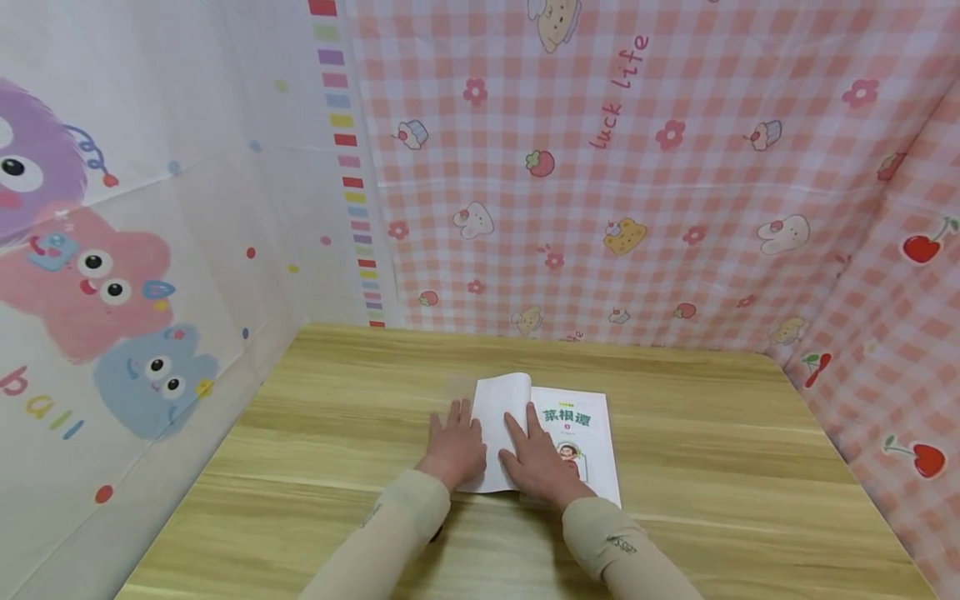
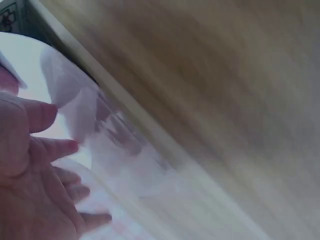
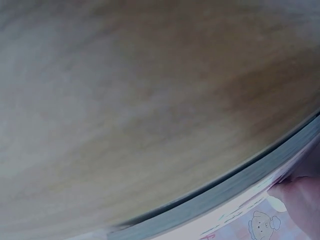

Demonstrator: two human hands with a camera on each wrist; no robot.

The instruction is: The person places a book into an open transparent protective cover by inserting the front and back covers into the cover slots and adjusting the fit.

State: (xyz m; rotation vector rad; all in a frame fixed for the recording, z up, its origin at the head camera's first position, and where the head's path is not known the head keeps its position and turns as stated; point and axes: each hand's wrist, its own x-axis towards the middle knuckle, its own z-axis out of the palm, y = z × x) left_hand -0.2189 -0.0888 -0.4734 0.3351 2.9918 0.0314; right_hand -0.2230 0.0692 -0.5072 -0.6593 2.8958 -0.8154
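In the head view a paperback book lies spread on the table, its title page (image 1: 598, 450) on the right with green Chinese characters and a small cartoon figure. To its left is a blank white leaf (image 1: 498, 396), curving up near the spine. My left hand (image 1: 456, 450) rests along that leaf's left edge with fingers spread. Over the fold, my right hand (image 1: 542, 465) presses with fingers extended and covers part of the title page. A clear, shiny film (image 2: 125, 150) shows beyond my left fingertips in the left wrist view. The right wrist view catches the book's page edges (image 3: 225, 190).
The wood-grain table (image 1: 720, 467) extends around the book on all sides. Behind it hangs a pink checked cloth (image 1: 525, 225), and a white cloth (image 1: 247, 167) with cartoon creatures covers the left side. A small dark object near my left sleeve is mostly hidden.
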